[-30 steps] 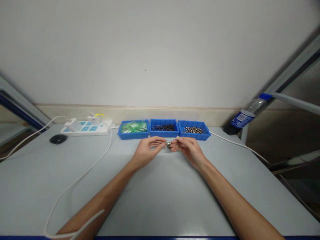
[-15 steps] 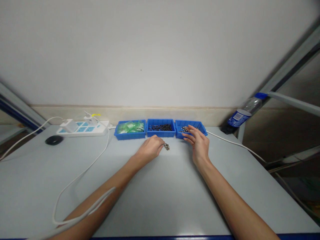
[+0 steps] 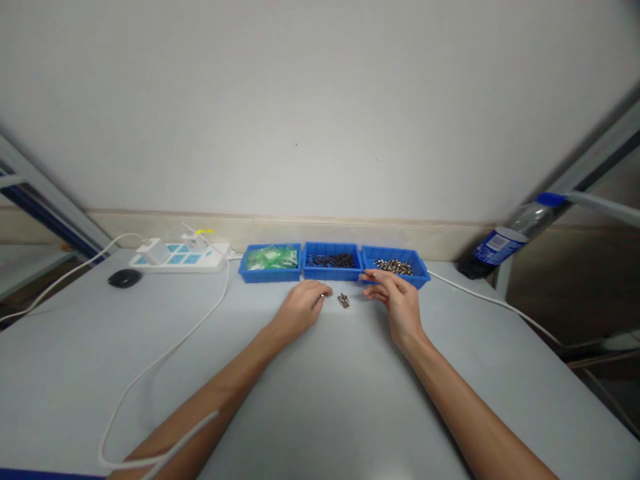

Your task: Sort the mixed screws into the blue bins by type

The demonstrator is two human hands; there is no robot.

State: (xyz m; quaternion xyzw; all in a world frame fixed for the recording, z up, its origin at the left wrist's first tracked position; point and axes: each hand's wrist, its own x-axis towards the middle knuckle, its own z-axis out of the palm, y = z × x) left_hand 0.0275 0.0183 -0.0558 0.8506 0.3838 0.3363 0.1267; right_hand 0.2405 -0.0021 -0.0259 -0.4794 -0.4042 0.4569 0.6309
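My left hand (image 3: 301,307) is closed, its fingertips pinching a small metal piece (image 3: 326,295) just over the grey table. Right of those fingertips, a small pile of metal pieces (image 3: 344,301) lies on the tabletop. My right hand (image 3: 396,300) is open in front of the right blue bin (image 3: 423,272), fingers apart and pointing left, with nothing visible between them. That bin holds many shiny metal pieces (image 3: 395,267). Dark screws (image 3: 333,261) fill part of the middle blue bin (image 3: 331,274). Green plastic bags (image 3: 273,257) lie in the left blue bin (image 3: 270,277).
A white power strip (image 3: 213,260) with plugs and a black mouse (image 3: 125,278) sit at the left. The white cable (image 3: 165,351) crosses the left side and my left forearm. A bottle (image 3: 500,245) leans at the back right.
My right hand has drawn back out of the right bin toward me. My left hand has moved slightly away from the small pile. The whole view has shifted a little.
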